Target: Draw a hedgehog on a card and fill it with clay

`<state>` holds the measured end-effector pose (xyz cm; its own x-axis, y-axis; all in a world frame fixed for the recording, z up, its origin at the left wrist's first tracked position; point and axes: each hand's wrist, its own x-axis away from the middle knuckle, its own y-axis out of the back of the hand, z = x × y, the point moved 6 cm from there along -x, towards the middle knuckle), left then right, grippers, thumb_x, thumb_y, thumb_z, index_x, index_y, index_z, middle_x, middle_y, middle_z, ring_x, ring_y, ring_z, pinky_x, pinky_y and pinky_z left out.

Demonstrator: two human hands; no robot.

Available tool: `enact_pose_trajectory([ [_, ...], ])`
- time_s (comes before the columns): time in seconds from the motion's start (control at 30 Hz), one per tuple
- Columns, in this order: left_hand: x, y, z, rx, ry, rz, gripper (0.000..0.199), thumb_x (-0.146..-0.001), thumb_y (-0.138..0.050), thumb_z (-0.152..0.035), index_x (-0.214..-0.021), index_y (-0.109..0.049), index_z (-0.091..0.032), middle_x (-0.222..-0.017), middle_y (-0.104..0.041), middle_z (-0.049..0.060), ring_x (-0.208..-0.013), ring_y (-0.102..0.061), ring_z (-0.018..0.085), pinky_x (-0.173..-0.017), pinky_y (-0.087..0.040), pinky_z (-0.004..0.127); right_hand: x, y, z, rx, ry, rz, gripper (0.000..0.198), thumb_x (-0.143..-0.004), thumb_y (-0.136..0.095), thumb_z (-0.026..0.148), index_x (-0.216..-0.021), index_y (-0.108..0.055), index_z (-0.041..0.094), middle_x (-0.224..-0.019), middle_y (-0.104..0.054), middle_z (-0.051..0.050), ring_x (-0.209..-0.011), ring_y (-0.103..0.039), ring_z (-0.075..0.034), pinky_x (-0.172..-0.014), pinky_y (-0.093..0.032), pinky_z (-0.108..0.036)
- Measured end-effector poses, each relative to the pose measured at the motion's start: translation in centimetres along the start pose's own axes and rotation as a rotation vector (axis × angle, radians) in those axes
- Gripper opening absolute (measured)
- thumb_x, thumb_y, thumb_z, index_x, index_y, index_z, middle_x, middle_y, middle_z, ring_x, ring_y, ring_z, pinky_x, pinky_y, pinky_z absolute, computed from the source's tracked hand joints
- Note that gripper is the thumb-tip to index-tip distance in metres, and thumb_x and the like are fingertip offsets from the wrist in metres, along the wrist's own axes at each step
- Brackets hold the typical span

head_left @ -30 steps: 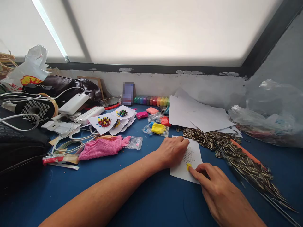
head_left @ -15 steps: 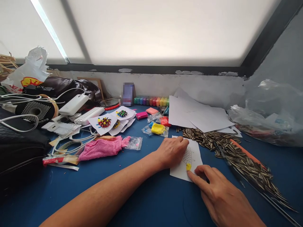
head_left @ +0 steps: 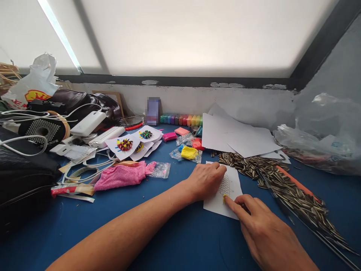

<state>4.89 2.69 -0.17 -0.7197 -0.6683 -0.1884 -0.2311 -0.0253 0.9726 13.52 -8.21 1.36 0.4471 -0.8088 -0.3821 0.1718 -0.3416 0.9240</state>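
Observation:
A small white sheet of paper (head_left: 235, 177) with a line drawing of a scaly or feathered shape lies on the blue table. My left hand (head_left: 207, 180) rests on its left part with curled fingers; whatever may be inside them is hidden. On the lower part of the drawing sits a bit of yellow modelling clay (head_left: 224, 197). The index finger of my right hand (head_left: 256, 222) stretches out and presses on this clay, partly covering it. Beyond my left hand, a larger yellow clay lump (head_left: 188, 153) lies on its clear wrapper.
Striped sunflower seeds (head_left: 296, 199) spread to the right, with long tweezers (head_left: 279, 205) across them. Behind are blank white sheets (head_left: 239, 135) and a row of coloured clay (head_left: 180, 119). At left lie decorated cards (head_left: 124, 146), a pink cloth (head_left: 121, 176), cables and power banks (head_left: 88, 123).
My right index finger has shifted slightly up and onto the yellow clay, so less of the clay shows. My left hand stays in place on the paper.

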Motion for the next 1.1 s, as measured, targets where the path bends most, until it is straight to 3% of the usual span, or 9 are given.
enact_pose_trajectory([
  [0.2,-0.02,0.14,-0.08,-0.002,-0.006,-0.007,0.011,-0.092,-0.038,-0.02,-0.093,-0.048,-0.018,-0.093,-0.061,0.004,-0.078,-0.061,0.019,-0.057,-0.041,0.029,-0.1,-0.39,0.15,0.027,0.003,0.046,0.045,-0.083,-0.037,0.004,-0.117,-0.063,0.018,-0.089,-0.062,-0.01,-0.07,-0.06,-0.019,-0.057,-0.056,-0.031],
  [0.63,-0.02,-0.04,0.0,-0.015,0.0,-0.009,0.012,-0.093,-0.037,-0.021,-0.093,-0.049,-0.018,-0.093,-0.062,0.004,-0.077,-0.061,0.018,-0.057,-0.04,0.029,0.1,-0.58,-0.16,-0.097,-0.046,0.128,0.04,-0.08,-0.037,0.003,-0.099,-0.065,0.024,-0.094,-0.059,-0.009,-0.074,-0.057,-0.02,-0.06,-0.054,-0.034],
  [1.1,0.03,0.02,-0.09,-0.034,-0.011,-0.036,0.013,-0.094,-0.037,-0.021,-0.091,-0.049,-0.018,-0.091,-0.062,0.002,-0.075,-0.061,0.018,-0.052,-0.035,0.029,0.8,-0.72,-0.2,-0.156,-0.049,0.133,0.044,-0.075,-0.039,0.001,-0.102,-0.064,0.025,-0.097,-0.058,-0.009,-0.079,-0.057,-0.021,-0.064,-0.055,-0.038],
])
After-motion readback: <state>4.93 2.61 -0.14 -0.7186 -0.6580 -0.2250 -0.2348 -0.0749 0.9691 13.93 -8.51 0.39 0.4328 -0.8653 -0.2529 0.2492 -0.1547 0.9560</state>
